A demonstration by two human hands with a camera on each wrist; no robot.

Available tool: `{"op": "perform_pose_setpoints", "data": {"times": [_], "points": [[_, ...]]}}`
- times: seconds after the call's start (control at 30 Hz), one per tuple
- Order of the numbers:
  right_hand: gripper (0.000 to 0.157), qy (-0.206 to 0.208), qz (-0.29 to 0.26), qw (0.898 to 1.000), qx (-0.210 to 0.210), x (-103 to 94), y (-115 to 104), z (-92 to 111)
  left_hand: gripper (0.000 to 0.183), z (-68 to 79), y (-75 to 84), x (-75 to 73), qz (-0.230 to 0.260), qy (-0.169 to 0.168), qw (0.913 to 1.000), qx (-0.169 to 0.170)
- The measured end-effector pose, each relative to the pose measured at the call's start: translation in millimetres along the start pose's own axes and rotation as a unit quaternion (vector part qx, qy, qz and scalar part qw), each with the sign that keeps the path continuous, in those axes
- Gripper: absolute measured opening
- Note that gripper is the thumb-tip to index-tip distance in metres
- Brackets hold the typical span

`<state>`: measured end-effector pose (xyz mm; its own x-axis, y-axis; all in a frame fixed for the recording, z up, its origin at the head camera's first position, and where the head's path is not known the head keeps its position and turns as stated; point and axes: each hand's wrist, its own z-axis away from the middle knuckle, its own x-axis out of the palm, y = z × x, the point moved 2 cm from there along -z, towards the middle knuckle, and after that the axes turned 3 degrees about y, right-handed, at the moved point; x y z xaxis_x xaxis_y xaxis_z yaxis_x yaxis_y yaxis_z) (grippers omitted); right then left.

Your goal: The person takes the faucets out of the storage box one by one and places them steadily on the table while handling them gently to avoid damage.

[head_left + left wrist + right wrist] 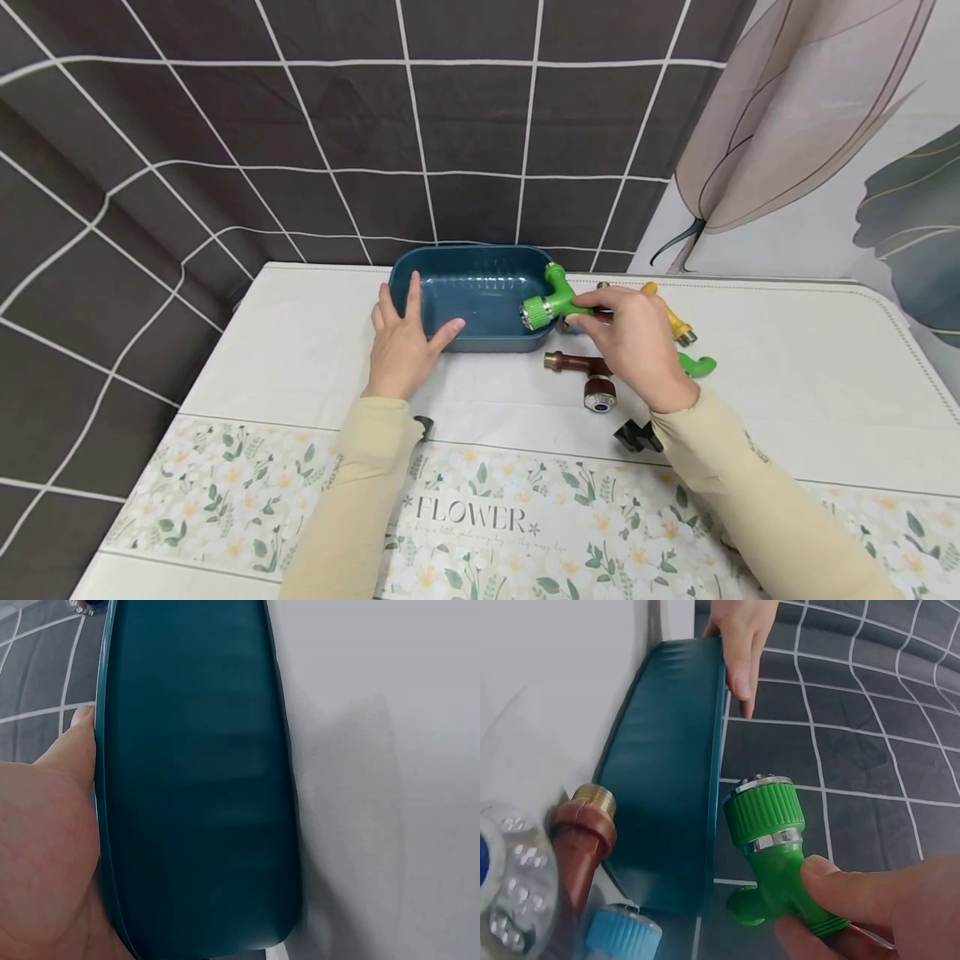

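A blue-green plastic basin (480, 343) stands at the back of the table. My left hand (403, 346) rests at its left end, fingers fairly straight, with the thumb and index finger over the rim. In the left wrist view that hand (49, 847) lies along the basin's wall (202, 787). Between thumb and fingers, my right hand (637, 337) pinches a green plastic tap (558, 300) with a ribbed collar, held over the basin's right end. The right wrist view shows the thumb pressed on the tap's body (780, 870); the fingers behind are partly hidden.
Right of the basin lie a brown tap (592, 367), a yellow tap (675, 321) and another green piece (699, 365), partly under my right hand. A blue-collared tap (626, 931) sits beside the basin. Behind stands a dark grid-patterned curtain (480, 125); a floral cloth (480, 475) covers the table.
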<state>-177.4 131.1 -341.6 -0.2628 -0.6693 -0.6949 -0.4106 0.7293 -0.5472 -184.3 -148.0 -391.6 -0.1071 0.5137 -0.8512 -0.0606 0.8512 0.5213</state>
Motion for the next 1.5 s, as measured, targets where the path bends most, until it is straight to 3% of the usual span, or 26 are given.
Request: {"op": "perform_pose_setpoints", "data": {"times": [1.5], "points": [[0.023,0.072,0.042,0.996,-0.028,-53.8,25,50,0.099,0.6,-1.0,0.2,0.009,0.004,0.9999,0.008]]}}
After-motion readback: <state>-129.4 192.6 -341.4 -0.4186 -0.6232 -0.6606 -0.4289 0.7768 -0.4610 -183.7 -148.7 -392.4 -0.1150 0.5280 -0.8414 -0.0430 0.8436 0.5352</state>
